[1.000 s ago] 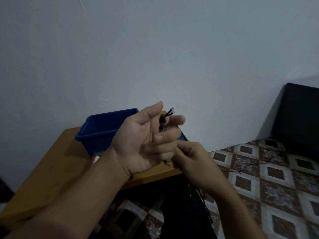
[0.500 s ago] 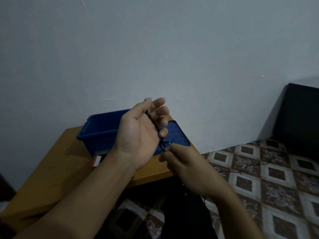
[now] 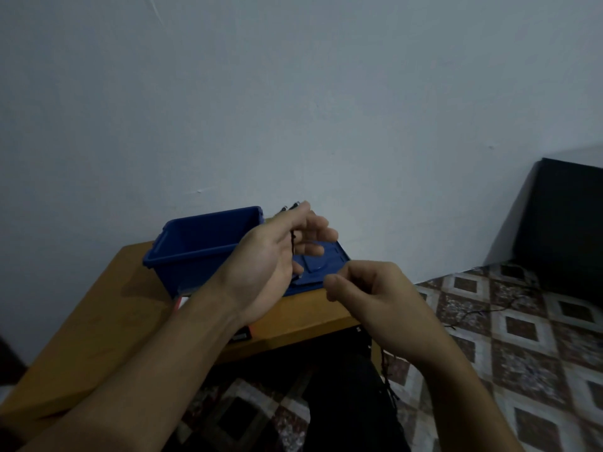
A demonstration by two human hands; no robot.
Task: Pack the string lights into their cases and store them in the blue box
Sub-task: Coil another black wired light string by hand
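Observation:
My left hand (image 3: 277, 256) is raised over the table with a dark string of lights (image 3: 292, 239) wound around its fingers; bulb tips stick out past the fingertips. My right hand (image 3: 368, 288) is pinched shut on the trailing wire just right of it, and the wire (image 3: 388, 380) hangs down below that wrist. The blue box (image 3: 195, 246) stands open behind my left hand. Its blue lid (image 3: 329, 265) lies flat beside it on the right, partly hidden by my fingers.
A wooden table (image 3: 107, 321) runs along the wall on the left. A red and white case (image 3: 181, 300) peeks out under my left forearm. More dark wire (image 3: 483, 309) lies on the patterned tile floor. A black cabinet (image 3: 567, 230) stands at the right.
My left hand has turned, with the wire wrapping further around its fingers. My right hand has pulled the strand to the right, away from the left palm.

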